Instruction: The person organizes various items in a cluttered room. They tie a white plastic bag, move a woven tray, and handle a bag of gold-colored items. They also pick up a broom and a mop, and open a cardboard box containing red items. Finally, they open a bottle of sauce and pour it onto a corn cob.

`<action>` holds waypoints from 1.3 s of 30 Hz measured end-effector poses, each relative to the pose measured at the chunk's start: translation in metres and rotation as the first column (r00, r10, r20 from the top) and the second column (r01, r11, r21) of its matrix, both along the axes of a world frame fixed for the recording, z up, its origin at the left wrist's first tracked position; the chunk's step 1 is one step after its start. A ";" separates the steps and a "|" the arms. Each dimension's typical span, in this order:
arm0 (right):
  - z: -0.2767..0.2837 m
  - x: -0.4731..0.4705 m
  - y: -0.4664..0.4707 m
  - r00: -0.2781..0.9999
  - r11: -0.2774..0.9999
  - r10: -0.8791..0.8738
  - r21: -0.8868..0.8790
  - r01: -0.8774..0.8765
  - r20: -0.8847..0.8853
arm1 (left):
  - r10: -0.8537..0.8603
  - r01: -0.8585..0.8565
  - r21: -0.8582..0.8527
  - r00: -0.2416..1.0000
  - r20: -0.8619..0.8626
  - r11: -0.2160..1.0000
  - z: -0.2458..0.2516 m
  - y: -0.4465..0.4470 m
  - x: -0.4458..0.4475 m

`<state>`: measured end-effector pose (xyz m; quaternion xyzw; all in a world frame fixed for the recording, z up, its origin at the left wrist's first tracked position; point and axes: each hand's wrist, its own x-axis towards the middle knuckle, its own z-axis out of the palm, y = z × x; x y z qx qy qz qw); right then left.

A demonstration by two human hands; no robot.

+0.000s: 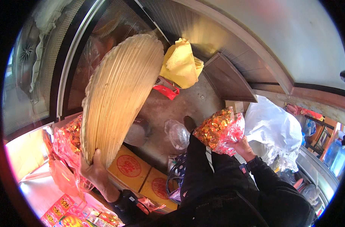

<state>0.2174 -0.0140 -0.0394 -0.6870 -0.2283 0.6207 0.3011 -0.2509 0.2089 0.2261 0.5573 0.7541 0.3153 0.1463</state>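
My left hand (pixel 96 170) grips the lower edge of a large, straw-coloured round mat (pixel 122 88) of thin, closely laid stalks, its thumb on the near face. The mat stands tilted on edge. Behind my left hand is a pink plastic bag (pixel 69 144) with gold-and-red folded foil pieces; whether the hand touches it is hidden. My right hand (pixel 243 147) is closed around the gathered pink end of another plastic bag (pixel 217 127), full of similar shiny foil pieces, held above my right leg.
Yellow boxes (pixel 130 167) with red round prints line the near left. Yellow crumpled paper (pixel 181 63) and a red bag (pixel 168 90) sit by the far wall. A brown panel (pixel 226 75) leans right of them. A clear plastic bag (pixel 176 133) lies on the floor. White plastic sheeting (pixel 271 124) hangs at right.
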 end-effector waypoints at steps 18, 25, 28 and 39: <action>0.000 0.001 0.018 0.997 0.994 0.081 -0.072 -0.081 -0.011 | -0.084 0.015 -0.197 0.934 -0.347 0.980 -0.066 -0.119 -0.039; -0.010 0.000 0.017 0.987 0.986 0.159 0.034 -0.160 0.035 | -0.053 -0.017 -0.234 0.957 -0.285 0.972 -0.073 -0.124 -0.040; -0.014 -0.002 0.017 0.996 0.997 0.075 0.010 -0.074 -0.042 | -0.028 -0.030 -0.243 0.972 -0.233 0.970 -0.071 -0.121 -0.039; 0.002 -0.010 0.024 0.999 0.997 0.034 -0.068 -0.034 0.003 | -0.012 -0.024 -0.222 0.987 -0.159 0.975 -0.078 -0.113 -0.038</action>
